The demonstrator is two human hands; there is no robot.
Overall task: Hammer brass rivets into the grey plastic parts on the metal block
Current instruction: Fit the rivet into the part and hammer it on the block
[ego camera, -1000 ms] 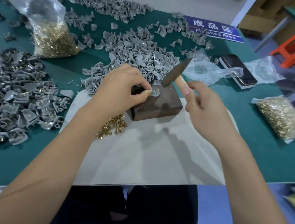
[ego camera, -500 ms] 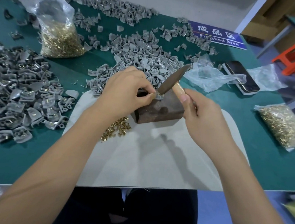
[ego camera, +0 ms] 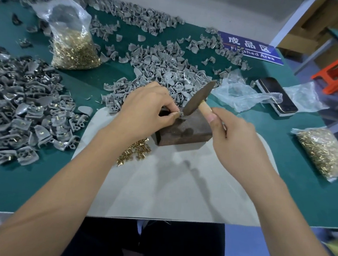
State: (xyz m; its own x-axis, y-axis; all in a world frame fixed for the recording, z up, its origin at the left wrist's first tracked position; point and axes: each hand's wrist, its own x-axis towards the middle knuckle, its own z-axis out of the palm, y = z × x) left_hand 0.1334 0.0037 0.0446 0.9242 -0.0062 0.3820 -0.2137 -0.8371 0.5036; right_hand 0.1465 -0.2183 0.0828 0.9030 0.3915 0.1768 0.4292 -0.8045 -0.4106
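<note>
Nearest the camera there's a pale work mat (ego camera: 179, 190) on the green table (ego camera: 25, 193), with both forearms coming in over it. A small loose pile of brass rivets (ego camera: 134, 150) sits on the mat just left of the metal block (ego camera: 184, 132), which is dark, rusty-brown and chunky. The left hand (ego camera: 145, 113) has fingers and thumb curled in a pinch on a grey plastic part (ego camera: 180, 115) on top of the block, so most of that part is hidden and I can't really make out the rivet in it. The right hand (ego camera: 236, 140) is wrapped around the wooden handle of the hammer (ego camera: 197, 98), thumb along the handle; the dark metal head is down with its lower end touching the part right beside the left fingertips. Compared to a second ago the hammer has dropped from raised above the block to being on the part, while the left hand kept the same pinch. Off to the left is a big heap of riveted parts (ego camera: 22, 111), behind the hands a pile of bare grey parts (ego camera: 165, 70), and to the right a bag of rivets (ego camera: 325, 153). Further back there's another rivet bag (ego camera: 75, 48), crumpled clear plastic (ego camera: 242, 93), a phone (ego camera: 277, 96) and a blue "Finished Area" sign (ego camera: 250, 47), partly covered by parts.
</note>
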